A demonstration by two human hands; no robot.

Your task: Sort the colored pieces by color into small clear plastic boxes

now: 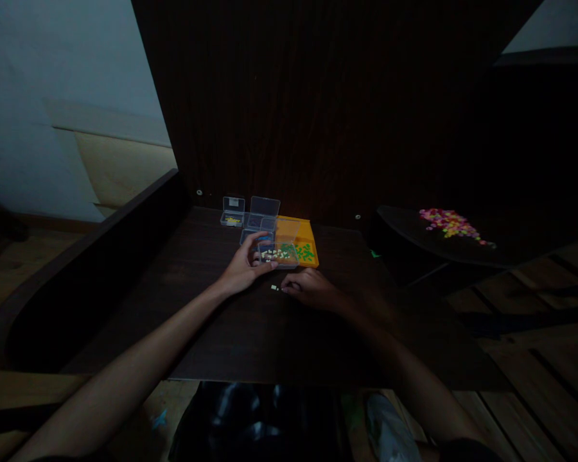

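Observation:
My left hand [247, 264] grips the left end of a clear plastic box [293, 262] that holds several small cream-coloured pieces [275, 255]. Its thumb lies along the near side and the fingers reach round the back. Just in front of the box, my right hand [311, 288] is close to the dark tabletop with thumb and forefinger pinched together. Whatever is between those fingertips, if anything, is too small to make out. By the fingertips, a pale small piece [274, 287] lies on the table.
Behind the held box stands an orange case [293, 228] with green pieces [306, 251]. Open clear boxes [264, 206] and a small box with yellow pieces [232, 219] are at the back left. A pile of pink and yellow beads [450, 224] lies on a side shelf [404, 231].

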